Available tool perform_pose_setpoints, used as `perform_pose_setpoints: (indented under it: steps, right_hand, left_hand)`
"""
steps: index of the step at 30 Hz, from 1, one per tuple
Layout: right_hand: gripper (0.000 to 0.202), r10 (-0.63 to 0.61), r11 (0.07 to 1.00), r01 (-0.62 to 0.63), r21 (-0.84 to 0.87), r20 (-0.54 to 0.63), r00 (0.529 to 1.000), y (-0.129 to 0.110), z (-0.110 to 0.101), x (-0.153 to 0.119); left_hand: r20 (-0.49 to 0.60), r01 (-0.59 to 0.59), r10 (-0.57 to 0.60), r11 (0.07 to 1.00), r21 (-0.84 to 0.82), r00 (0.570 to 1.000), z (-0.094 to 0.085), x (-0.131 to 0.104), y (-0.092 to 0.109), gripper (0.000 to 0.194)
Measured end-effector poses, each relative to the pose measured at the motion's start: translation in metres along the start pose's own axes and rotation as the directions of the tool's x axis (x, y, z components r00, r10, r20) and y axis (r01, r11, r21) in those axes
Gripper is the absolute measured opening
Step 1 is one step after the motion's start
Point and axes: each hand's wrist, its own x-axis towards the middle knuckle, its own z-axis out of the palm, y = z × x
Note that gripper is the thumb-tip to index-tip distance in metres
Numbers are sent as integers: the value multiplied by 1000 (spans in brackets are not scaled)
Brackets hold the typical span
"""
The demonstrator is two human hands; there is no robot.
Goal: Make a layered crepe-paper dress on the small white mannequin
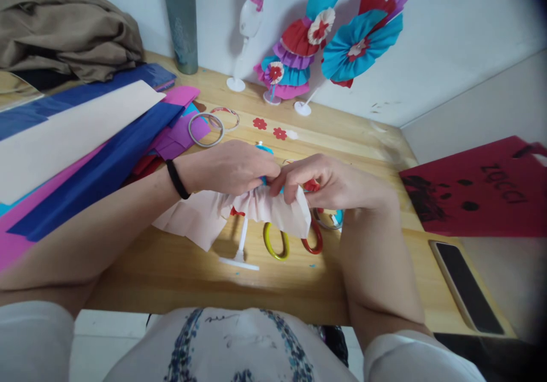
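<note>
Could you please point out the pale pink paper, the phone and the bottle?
Pale pink paper (257, 206), head view, gathered middle.
Phone (468, 288), head view, dark screen.
Bottle (181, 26), head view, body.

I looked through the head camera at a pale wooden worktop (299, 299). On it I made out coloured paper (98, 171) at left, a grey-green bottle (182, 29) at upper left, red flower cut-outs (280, 134) just above centre, a white stand base (239, 264) below centre, and a phone (467, 288) at lower right.

matt crinkled paper strip (280, 214), smooth wooden tabletop (171, 291), glossy plastic-looking scissors (267, 245), rumpled cloth (64, 29), smooth dark phone screen (470, 288)
</note>
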Motion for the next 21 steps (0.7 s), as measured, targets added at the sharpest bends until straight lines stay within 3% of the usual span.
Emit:
perform_pose_setpoints:
  steps: [6,13,21]
  right_hand:
    - [9,8,1000,-8,-14,-20,1000,-1,0,-1]
    - [20,27,1000,-27,-14,9,1000,-1,4,1]
    - [18,0,1000,0,-31,11,1000,-4,9,5]
  left_hand:
    - [21,35,-36,998,51,999,4,2,0,16]
    - [12,55,-56,996,67,998,5,3,-1,18]
    - [-46,35,-38,997,-67,998,9,4,-3,22]
